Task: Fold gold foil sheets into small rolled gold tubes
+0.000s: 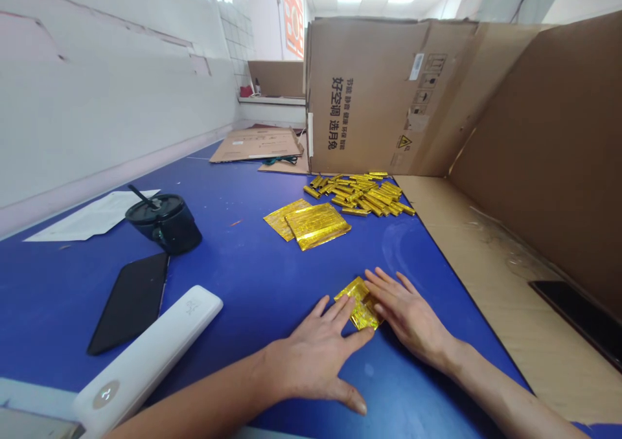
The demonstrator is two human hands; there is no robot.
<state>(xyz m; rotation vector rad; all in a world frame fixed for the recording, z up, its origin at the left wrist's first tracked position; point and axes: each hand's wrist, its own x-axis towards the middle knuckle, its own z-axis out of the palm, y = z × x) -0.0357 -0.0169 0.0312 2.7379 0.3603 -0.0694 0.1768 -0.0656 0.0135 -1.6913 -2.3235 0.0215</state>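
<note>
A small folded piece of gold foil (358, 303) lies on the blue table top (233, 283), between my hands. My right hand (408, 316) lies flat with its fingertips on the foil's right side. My left hand (315, 351) is spread on the table, its fingertips at the foil's lower left edge. Farther off, a flat stack of gold foil sheets (317, 225) overlaps a looser sheet (282, 219). Beyond them lies a heap of several rolled gold foil tubes (359, 194).
On the left are a black lidded tumbler with a straw (165, 224), a black phone (130, 303), a white oblong device (146, 355) and papers (92, 217). A large cardboard box (374, 96) stands behind the heap. Cardboard (466, 245) borders the table's right edge.
</note>
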